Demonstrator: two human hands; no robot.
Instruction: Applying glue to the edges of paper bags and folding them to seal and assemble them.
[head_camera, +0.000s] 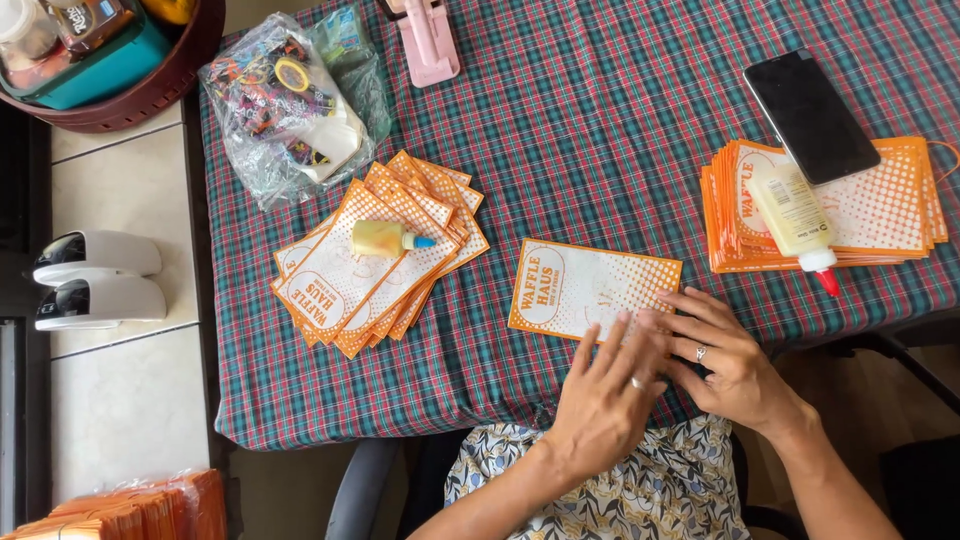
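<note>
Both hands lie flat and open, left hand (605, 395) and right hand (725, 355) pressing the near right corner of a single orange card (585, 288) by the table's (600, 110) near edge; I judge it is being smoothed down, so steady, even pressure comes next. Two card stacks (375, 255) (880, 205), each bearing a glue bottle (385, 238) (795, 218), stand well apart and block nothing.

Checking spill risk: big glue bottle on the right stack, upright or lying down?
Lying down. The glue bottle rests on its side across the right stack, red tip toward the table edge.
</note>
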